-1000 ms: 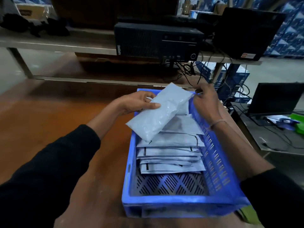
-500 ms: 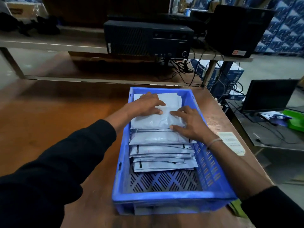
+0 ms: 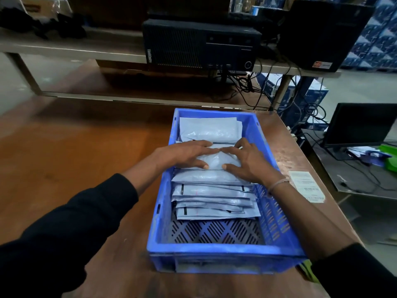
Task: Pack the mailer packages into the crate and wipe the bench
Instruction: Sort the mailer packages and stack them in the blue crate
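A blue perforated crate [image 3: 217, 252] stands on the brown bench [image 3: 75, 160]. Inside it lie several grey mailer packages [image 3: 212, 203] in an overlapping row, with one more [image 3: 209, 129] at the far end. My left hand [image 3: 187, 154] and my right hand [image 3: 247, 162] both press flat on a mailer [image 3: 217, 161] in the middle of the row, fingers straight and fingertips nearly meeting. The near part of the crate floor is bare.
A paper label [image 3: 306, 186] lies on the bench right of the crate. A green object [image 3: 309, 271] peeks out by the crate's near right corner. Behind, a shelf carries a black computer tower [image 3: 202, 45]. A laptop [image 3: 361, 125] sits on a side table at right.
The mailer I held above the crate a second ago now lies in the row. Both hands have slid nearer along the stack and press down on it.
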Demonstrator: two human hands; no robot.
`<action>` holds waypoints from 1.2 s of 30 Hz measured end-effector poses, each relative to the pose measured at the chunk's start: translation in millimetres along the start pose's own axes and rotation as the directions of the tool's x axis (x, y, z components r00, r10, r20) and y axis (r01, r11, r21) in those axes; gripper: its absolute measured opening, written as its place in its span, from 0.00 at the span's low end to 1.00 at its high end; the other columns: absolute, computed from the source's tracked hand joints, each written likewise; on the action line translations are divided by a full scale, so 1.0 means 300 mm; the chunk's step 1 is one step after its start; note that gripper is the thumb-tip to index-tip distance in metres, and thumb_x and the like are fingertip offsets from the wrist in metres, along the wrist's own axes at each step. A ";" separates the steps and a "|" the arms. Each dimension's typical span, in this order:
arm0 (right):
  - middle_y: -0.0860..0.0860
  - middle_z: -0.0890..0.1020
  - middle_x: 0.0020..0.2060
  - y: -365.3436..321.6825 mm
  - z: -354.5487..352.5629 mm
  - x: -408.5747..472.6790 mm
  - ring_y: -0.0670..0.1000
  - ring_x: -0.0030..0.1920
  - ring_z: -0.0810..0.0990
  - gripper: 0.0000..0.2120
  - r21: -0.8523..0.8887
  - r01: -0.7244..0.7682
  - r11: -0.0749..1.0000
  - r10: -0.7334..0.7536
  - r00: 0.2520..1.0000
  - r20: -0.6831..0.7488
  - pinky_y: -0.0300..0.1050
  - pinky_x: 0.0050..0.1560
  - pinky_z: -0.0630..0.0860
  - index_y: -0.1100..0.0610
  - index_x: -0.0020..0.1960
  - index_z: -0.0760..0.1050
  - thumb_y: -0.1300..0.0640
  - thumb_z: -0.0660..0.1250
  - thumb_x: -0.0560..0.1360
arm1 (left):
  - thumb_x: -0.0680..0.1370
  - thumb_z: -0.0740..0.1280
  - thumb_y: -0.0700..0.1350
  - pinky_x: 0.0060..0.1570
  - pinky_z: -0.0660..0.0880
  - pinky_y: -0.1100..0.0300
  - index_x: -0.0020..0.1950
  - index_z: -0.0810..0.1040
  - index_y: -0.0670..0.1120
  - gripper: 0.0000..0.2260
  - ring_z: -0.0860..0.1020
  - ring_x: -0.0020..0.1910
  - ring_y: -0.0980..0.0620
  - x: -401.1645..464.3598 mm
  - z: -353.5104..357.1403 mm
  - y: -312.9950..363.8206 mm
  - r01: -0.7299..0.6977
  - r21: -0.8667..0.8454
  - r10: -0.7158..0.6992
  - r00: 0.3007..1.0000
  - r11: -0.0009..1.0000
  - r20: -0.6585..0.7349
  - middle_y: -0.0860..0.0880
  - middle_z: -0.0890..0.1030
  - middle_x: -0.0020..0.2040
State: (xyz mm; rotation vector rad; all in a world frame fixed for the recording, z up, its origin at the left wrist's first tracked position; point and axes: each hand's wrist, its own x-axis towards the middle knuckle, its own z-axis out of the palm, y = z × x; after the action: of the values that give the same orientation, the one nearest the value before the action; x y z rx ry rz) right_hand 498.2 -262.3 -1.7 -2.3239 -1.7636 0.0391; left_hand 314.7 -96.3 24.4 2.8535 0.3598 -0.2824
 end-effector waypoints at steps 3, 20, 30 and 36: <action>0.53 0.69 0.62 -0.010 -0.017 -0.007 0.60 0.61 0.71 0.31 0.038 -0.027 0.999 0.026 0.999 0.028 0.56 0.59 0.74 0.41 0.72 0.70 0.33 0.67 0.72 | 0.83 0.64 0.58 0.80 0.51 0.47 0.84 0.54 0.57 0.32 0.52 0.83 0.47 0.003 0.010 -0.004 0.001 0.052 0.001 0.999 0.999 -0.033 0.49 0.53 0.84; 0.67 0.73 0.66 0.094 -0.113 -0.047 0.67 0.63 0.76 0.31 0.113 -0.423 0.899 0.420 0.906 0.044 0.52 0.63 0.74 0.58 0.76 0.67 0.49 0.60 0.74 | 0.79 0.60 0.44 0.62 0.76 0.48 0.79 0.65 0.51 0.26 0.77 0.65 0.39 -0.134 0.064 -0.032 0.479 -0.483 -0.626 0.752 0.733 -0.204 0.42 0.77 0.70; 0.66 0.75 0.68 -0.003 -0.133 -0.154 0.63 0.68 0.75 0.25 0.207 -0.444 0.872 0.460 0.887 -0.037 0.48 0.68 0.69 0.64 0.74 0.69 0.63 0.64 0.77 | 0.79 0.58 0.40 0.52 0.76 0.52 0.75 0.69 0.50 0.23 0.78 0.59 0.38 -0.225 0.066 0.003 0.436 -0.492 -0.605 0.753 0.753 -0.258 0.41 0.76 0.69; 0.65 0.76 0.67 -0.147 -0.167 -0.292 0.63 0.67 0.75 0.23 0.214 -0.486 0.847 0.510 0.857 -0.072 0.47 0.67 0.69 0.64 0.74 0.70 0.64 0.62 0.78 | 0.80 0.57 0.41 0.55 0.78 0.49 0.76 0.68 0.49 0.23 0.78 0.60 0.37 -0.376 0.063 0.027 0.379 -0.465 -0.541 0.790 0.800 -0.288 0.40 0.74 0.72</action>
State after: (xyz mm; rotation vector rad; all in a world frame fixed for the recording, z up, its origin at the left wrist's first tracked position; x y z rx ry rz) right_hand 439.8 -342.6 45.7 -2.5083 -1.0034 0.1344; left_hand 206.7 -133.5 33.0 2.3641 1.0919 0.2900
